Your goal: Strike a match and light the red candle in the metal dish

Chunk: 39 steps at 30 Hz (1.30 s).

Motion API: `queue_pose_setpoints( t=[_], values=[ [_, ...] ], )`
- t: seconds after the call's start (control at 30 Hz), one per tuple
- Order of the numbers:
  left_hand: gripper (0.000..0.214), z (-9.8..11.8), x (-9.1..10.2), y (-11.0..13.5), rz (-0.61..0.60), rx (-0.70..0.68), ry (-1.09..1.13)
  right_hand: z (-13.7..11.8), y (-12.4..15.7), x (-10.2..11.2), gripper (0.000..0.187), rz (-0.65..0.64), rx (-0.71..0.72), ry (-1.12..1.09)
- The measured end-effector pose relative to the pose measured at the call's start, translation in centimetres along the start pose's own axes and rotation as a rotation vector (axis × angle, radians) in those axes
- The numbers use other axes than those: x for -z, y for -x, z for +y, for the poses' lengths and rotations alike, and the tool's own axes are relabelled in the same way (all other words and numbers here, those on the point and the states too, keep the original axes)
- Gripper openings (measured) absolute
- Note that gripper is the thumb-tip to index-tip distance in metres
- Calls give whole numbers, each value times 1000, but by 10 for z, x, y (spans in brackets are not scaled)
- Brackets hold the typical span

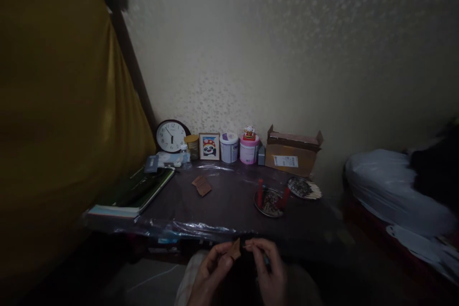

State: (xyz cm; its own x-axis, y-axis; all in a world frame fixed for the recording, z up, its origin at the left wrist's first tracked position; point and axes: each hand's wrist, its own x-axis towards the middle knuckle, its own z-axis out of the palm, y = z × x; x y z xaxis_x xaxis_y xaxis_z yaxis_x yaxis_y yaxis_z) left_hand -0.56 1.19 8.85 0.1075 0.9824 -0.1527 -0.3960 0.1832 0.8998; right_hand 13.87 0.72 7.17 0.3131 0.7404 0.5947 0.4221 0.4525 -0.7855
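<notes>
Bottom centre of frame, both hands were raised close together just below the near edge of the bench (229,205). The left hand (211,272) was grasping a small brown piece (235,248) between thumb and fingers, its corner pointing up. The right hand (268,270) had its fingertips pinched together just beside that piece; too dark to tell whether they held anything.

Mid-frame on the bench lay 2 similar brown pieces (202,185), and right of them a dish (268,202) with 2 red sticks. Along the wall stood a clock (171,136) and a cardboard box (292,153).

Judgement: the light was poor and the piece was small, so the work was best done with a firm fingertip pinch, wrists steady and the hands kept close.
</notes>
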Motion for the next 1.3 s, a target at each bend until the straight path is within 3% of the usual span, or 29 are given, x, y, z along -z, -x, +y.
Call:
queue_pose_setpoints(
  t=[0.23,0.53,0.83,1.3],
  values=[
    [27,0,2,0,-49,28,85,-1,2,1,13,-44,140,115],
    [33,-4,6,-2,-43,9,38,-7,-2,7,14,-40,136,140],
    [28,-2,8,-2,-130,1,30,0,3,2,11,-90,160,82],
    [25,-16,19,-7,-131,-12,19,2,4,3,16,-128,215,97]
  ],
)
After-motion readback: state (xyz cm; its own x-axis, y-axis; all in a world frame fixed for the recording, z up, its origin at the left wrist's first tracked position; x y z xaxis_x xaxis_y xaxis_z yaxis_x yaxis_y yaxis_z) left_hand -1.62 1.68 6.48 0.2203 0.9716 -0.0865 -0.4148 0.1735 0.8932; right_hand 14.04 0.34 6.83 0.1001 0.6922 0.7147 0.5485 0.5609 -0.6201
